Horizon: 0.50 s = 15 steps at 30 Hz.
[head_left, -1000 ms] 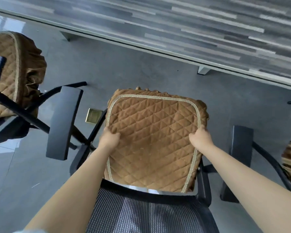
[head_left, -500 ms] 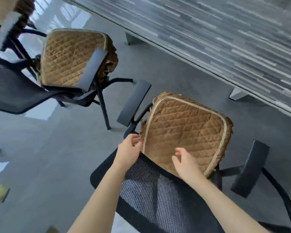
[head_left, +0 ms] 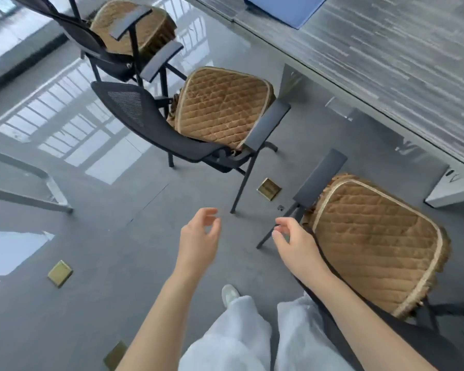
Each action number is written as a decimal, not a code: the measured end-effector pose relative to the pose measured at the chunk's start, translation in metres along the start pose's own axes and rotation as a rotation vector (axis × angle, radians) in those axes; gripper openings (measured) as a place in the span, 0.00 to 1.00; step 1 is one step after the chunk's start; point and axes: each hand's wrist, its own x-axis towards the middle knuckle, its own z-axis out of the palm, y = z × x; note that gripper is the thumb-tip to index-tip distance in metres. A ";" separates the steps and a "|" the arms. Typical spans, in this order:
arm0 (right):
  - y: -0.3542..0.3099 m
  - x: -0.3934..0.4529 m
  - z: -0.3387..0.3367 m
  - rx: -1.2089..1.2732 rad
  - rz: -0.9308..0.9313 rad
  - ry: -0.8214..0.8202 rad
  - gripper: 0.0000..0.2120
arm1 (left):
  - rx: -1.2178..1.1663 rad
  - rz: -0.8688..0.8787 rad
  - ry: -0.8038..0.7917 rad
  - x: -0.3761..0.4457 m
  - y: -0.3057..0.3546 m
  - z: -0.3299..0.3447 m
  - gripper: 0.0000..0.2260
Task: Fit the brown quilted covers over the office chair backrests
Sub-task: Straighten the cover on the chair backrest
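My left hand (head_left: 198, 236) and right hand (head_left: 296, 243) hang empty over the grey floor (head_left: 97, 263), fingers loosely curled apart. I see 3 brown quilted covers: nearest (head_left: 373, 239) just right of my right hand, another (head_left: 223, 105) on the middle chair, 1 (head_left: 134, 25) farthest.

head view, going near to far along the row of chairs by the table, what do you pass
right hand → nearest quilted seat cover → brass floor plate → middle chair's quilted cover → farthest chair's quilted cover
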 end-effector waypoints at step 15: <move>-0.185 0.058 0.100 -0.004 -0.238 -0.087 0.16 | -0.147 -0.009 0.333 0.074 -0.030 -0.186 0.06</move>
